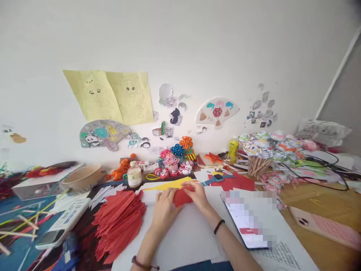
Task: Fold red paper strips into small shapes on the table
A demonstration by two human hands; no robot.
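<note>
A small sheet of red paper (182,197) is between my two hands, above the white paper (194,229) on the table. My left hand (166,203) grips its left side with the fingers bent, the thumb pointing toward the lower edge. At the upper right, my right hand (197,194) pinches the sheet with thumb and fingers. Beyond the hands lies yellow paper (169,184). To the left of my left hand is a fanned pile of red paper strips (120,224).
A phone with a lit screen (244,222) lies right of my right arm, and a pink-cased phone (324,226) farther right. A blue watch (217,178), a glue bottle (134,175) and craft flowers (170,158) stand or lie behind. At left are a bowl (81,177) and sticks.
</note>
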